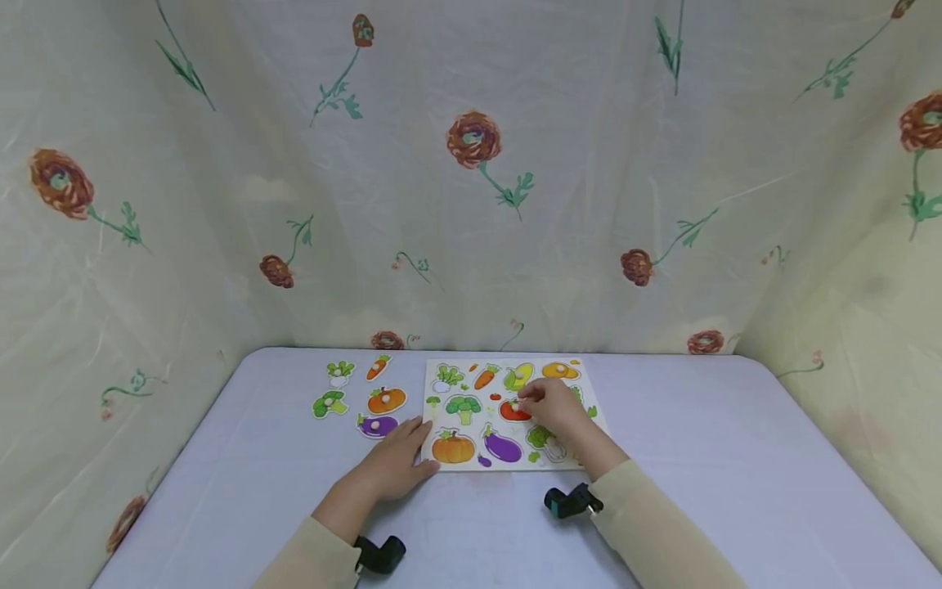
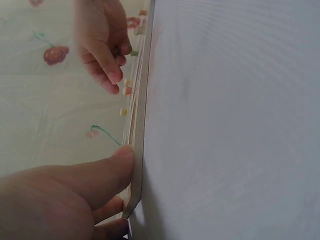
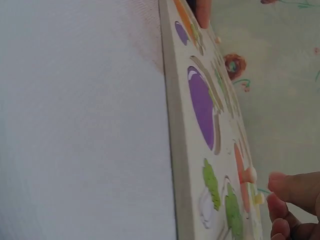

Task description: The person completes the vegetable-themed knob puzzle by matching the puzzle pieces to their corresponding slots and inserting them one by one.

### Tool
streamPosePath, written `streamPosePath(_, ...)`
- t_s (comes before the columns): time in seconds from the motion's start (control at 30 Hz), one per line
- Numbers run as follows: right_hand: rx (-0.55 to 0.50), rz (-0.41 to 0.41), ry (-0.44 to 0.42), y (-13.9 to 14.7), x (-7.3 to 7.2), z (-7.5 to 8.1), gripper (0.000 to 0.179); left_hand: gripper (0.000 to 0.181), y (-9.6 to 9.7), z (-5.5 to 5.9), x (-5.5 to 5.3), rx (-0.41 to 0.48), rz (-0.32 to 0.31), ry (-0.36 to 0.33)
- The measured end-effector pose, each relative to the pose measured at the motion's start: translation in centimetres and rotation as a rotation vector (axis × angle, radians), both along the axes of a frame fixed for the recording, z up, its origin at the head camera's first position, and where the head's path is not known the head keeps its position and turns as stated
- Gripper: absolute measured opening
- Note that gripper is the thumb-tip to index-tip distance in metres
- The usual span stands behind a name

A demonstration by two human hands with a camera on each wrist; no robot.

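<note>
A flowered backdrop (image 1: 567, 188) fills the upper half of the head view, above a pale surface (image 1: 692, 442). At lower centre lies a white vegetable puzzle board (image 1: 478, 464). The left hand (image 1: 395, 460) rests against the board's lower left corner, fingers extended, thumb at the near edge. The right hand (image 1: 552, 406) hovers over the board's right half, fingers loosely bent and gripping nothing; the right wrist view shows its fingertips just apart from a knob. Left of the board, left of centre, lie a pumpkin piece (image 1: 395, 401), an eggplant piece (image 1: 365, 424) just beside the left hand, and a broccoli piece (image 1: 324, 402). A tomato piece (image 1: 510, 412) lies on the board beneath the right fingertips. A radish piece (image 1: 342, 368) and a carrot piece (image 1: 377, 370) sit farther up.
</note>
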State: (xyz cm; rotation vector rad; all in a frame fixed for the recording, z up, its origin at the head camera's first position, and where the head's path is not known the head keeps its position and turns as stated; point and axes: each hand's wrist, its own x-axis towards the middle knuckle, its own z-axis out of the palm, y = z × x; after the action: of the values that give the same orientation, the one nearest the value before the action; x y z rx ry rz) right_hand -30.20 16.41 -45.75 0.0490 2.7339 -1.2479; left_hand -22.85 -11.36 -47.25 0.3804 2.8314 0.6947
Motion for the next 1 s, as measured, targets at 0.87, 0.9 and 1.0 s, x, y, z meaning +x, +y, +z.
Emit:
streamPosePath(0.87,0.118,0.08,0.083,9.3,4.6,3.4,0.036,0.071,0.0,0.2,0.2,0.012,-0.003,0.0)
streamPosePath(0.9,0.122,0.082,0.085,9.6,4.7,3.4,0.037,0.071,0.1,0.1,0.2,0.01,-0.003,0.0)
streamPosePath(1.0,0.132,0.086,0.083,10.5,5.1,3.3,0.04,0.071,0.1,0.1,0.1,0.006,0.0,-0.003)
